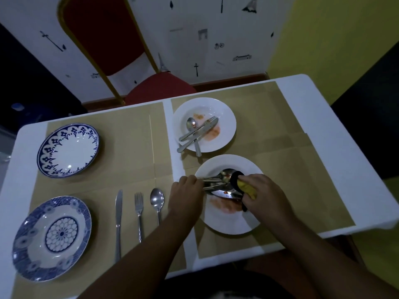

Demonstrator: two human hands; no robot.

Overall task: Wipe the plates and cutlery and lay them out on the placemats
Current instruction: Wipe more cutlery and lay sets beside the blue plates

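Observation:
My left hand (187, 190) grips the handles of a bundle of dirty cutlery (218, 183) held over a stained white plate (226, 221) near the table's front right. My right hand (261, 194) holds a yellow and black cloth (243, 183) against the cutlery's heads. Behind it, a second stained white plate (225, 113) carries a spoon, fork and knife (197, 131). On the left tan placemat (133, 147) lie a knife (118, 214), fork (139, 212) and spoon (157, 201) side by side, between two blue-patterned plates, one at the back left (68, 149) and one at the front left (51, 236).
The white table (319, 117) holds a second tan placemat (287, 160) under the white plates. A red chair (159, 89) with a gold frame stands behind the table's far edge. The wall to the right is yellow.

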